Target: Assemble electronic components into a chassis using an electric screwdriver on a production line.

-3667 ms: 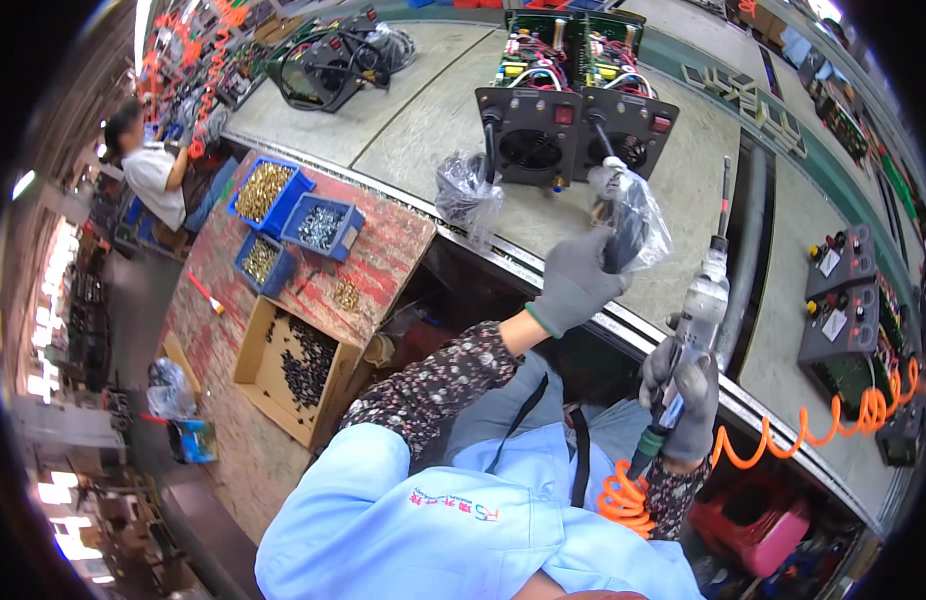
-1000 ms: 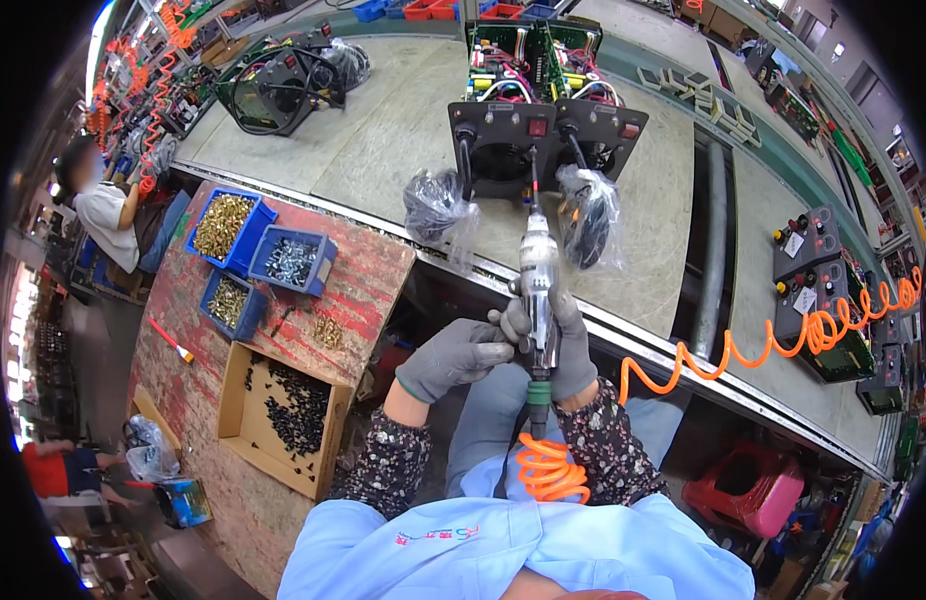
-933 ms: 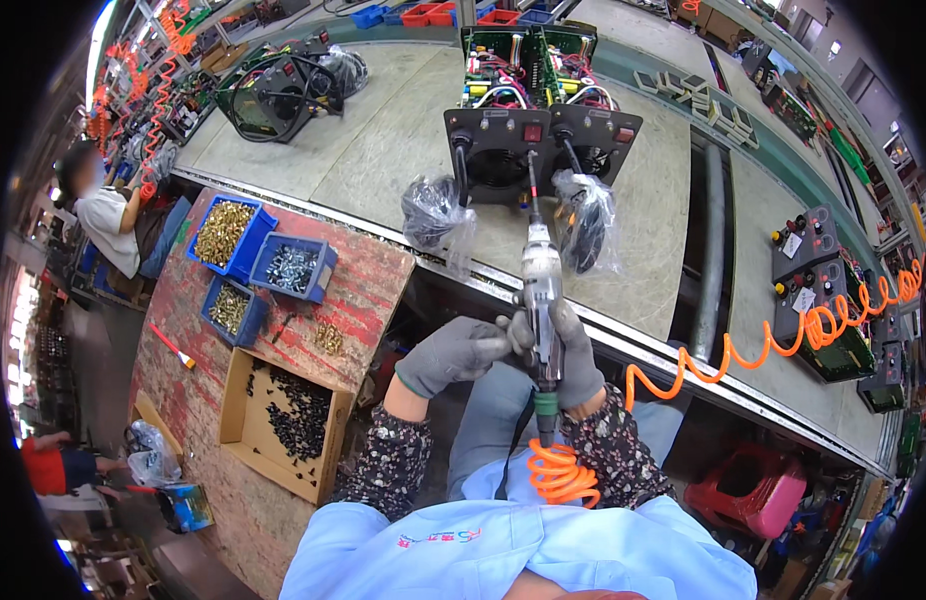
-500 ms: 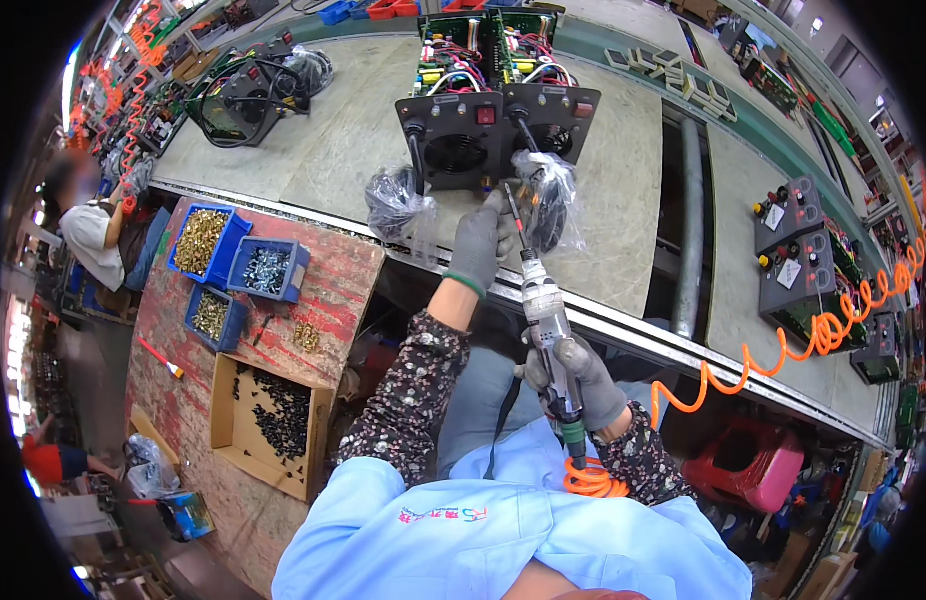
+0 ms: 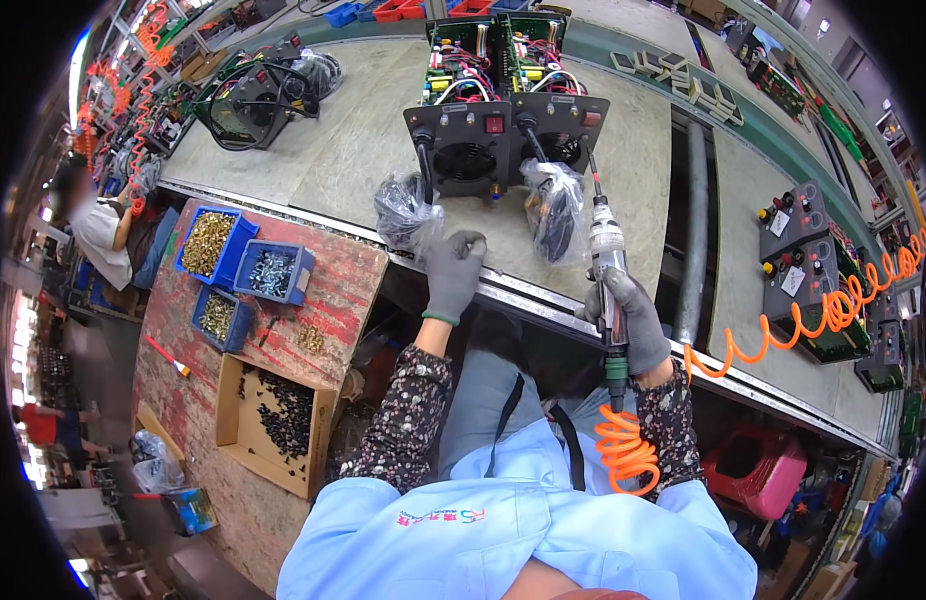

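Observation:
My right hand [image 5: 635, 322], in a grey glove, is wrapped round a pneumatic screwdriver [image 5: 609, 250]. Its bit points away from me and overlaps the right edge of the right-hand black panel [image 5: 553, 125]; contact is unclear. My left hand [image 5: 455, 275], also gloved, is by the bench edge, fingers curled in; anything inside them is hidden. It is nearest the plastic-bagged cord [image 5: 408, 212] of the left unit. Two open electronic units stand side by side, the left panel [image 5: 458, 128] with a fan and red switch. A second bagged cord [image 5: 556, 210] hangs before the right unit.
Blue bins of brass [image 5: 211, 243] and silver screws [image 5: 271, 272] and a cardboard box [image 5: 273, 425] of black screws sit on a worn red board to the left. An orange coiled hose [image 5: 625, 450] trails from the screwdriver. Another person [image 5: 105, 235] sits far left.
The screwdriver has moved right and away from me, its bit now at the right panel's edge. My left hand has drawn back from the left panel's lower edge toward the bench edge.

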